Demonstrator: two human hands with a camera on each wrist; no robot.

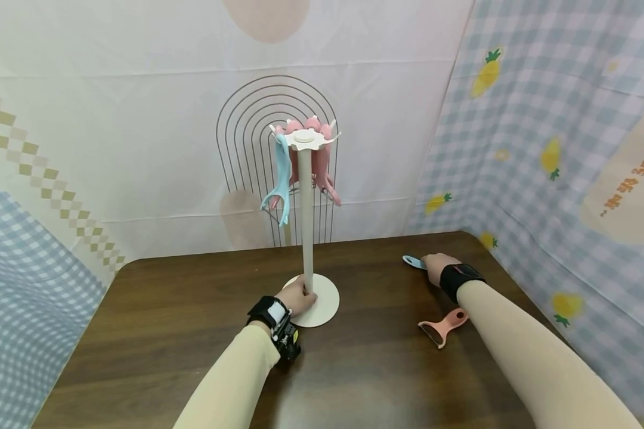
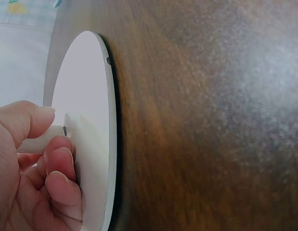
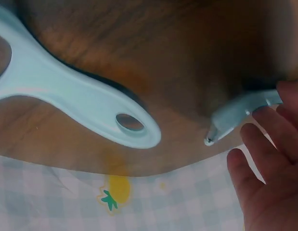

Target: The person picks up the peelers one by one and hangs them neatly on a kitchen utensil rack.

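Note:
A white stand with a tall pole point(image 1: 306, 226) and a round base point(image 1: 324, 307) is on the brown table point(image 1: 182, 333). My left hand point(image 1: 299, 297) grips the pole just above the base point(image 2: 86, 96), fingers point(image 2: 59, 166) curled round it. Pink peelers point(image 1: 322, 161) and one pale blue peeler point(image 1: 281, 179) hang from the hooks at the top. My right hand point(image 1: 436, 267) is at the far right of the table. Its fingers point(image 3: 257, 139) curl over the end of a pale blue piece point(image 3: 235, 113). Beside the hand lies a pale blue peeler point(image 1: 413, 261), its handle with a hole point(image 3: 91, 103).
A pink peeler point(image 1: 443, 326) lies on the table below my right forearm. Patterned cloth walls close in the table at the back and right, with the table edge point(image 3: 153, 168) just past the right hand.

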